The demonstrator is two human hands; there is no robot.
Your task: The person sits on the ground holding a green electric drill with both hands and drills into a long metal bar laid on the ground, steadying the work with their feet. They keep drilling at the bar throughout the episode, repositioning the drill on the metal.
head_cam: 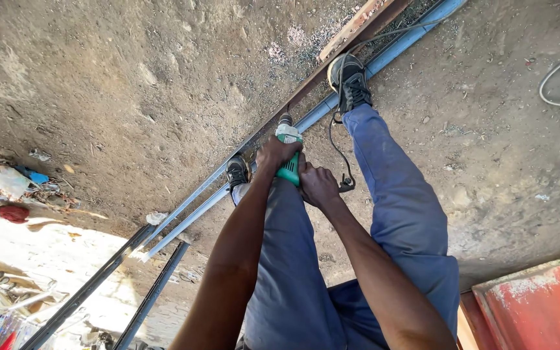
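**Green drill pressed onto steel section underfoot**

Both hands grip the green power drill (288, 159): left hand (277, 153) clenched over its top, right hand (317, 185) closed around the rear. Just beyond the hands, its bit meets the steel bar (306, 120) on the ground, pinned by both shoes (350, 81). A snagging bit could wrench the wrists; the black cord (339, 152) beside the right hand could catch a foot.
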